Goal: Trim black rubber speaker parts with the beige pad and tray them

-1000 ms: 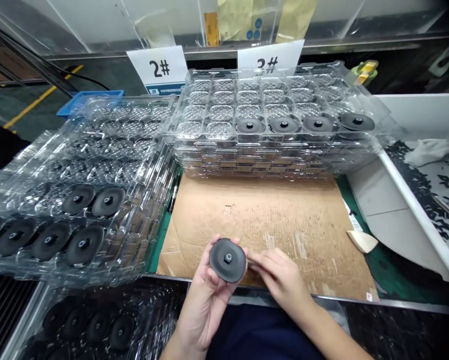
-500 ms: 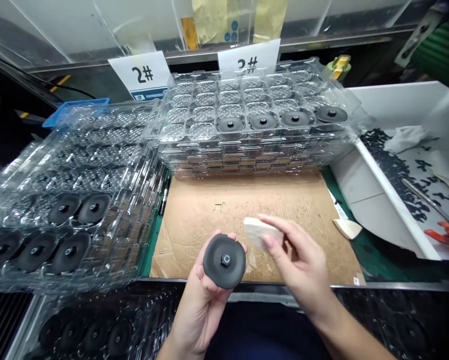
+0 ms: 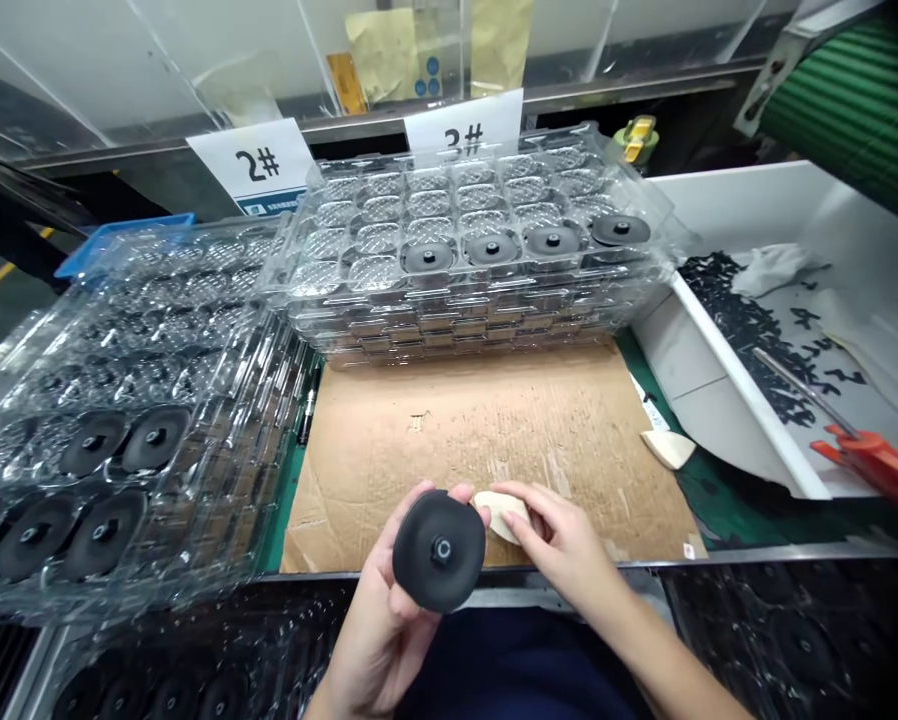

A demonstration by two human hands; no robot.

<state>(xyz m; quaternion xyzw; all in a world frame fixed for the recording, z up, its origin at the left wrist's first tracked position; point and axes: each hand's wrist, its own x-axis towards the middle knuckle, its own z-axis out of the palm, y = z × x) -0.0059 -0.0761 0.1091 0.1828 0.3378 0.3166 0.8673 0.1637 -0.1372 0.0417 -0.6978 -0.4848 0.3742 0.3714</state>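
My left hand (image 3: 387,610) grips a round black disc (image 3: 419,560) by its edge, its face and the small metal-tipped stud at the centre turned up toward me. Closed fingers of my right hand (image 3: 573,550) pinch a pale cream, wedge-like block (image 3: 500,512). The block sits at the disc's right edge, close to my left fingertips; whether it touches the disc I cannot tell. Below both hands lies a sheet of brown cardboard (image 3: 449,440). A second pale wedge-shaped block (image 3: 669,448) rests at the cardboard's right side.
Stacked clear plastic trays (image 3: 449,300) stand behind the cardboard, with several black discs in the front pockets. More tray stacks (image 3: 216,430) fill the left. On the right, a white bin (image 3: 749,390) holds black scraps and a red-handled screwdriver (image 3: 869,460).
My right hand has brought the pale block down and left to the disc's edge. The disc has come slightly nearer and lower. The whole view has shifted a little.
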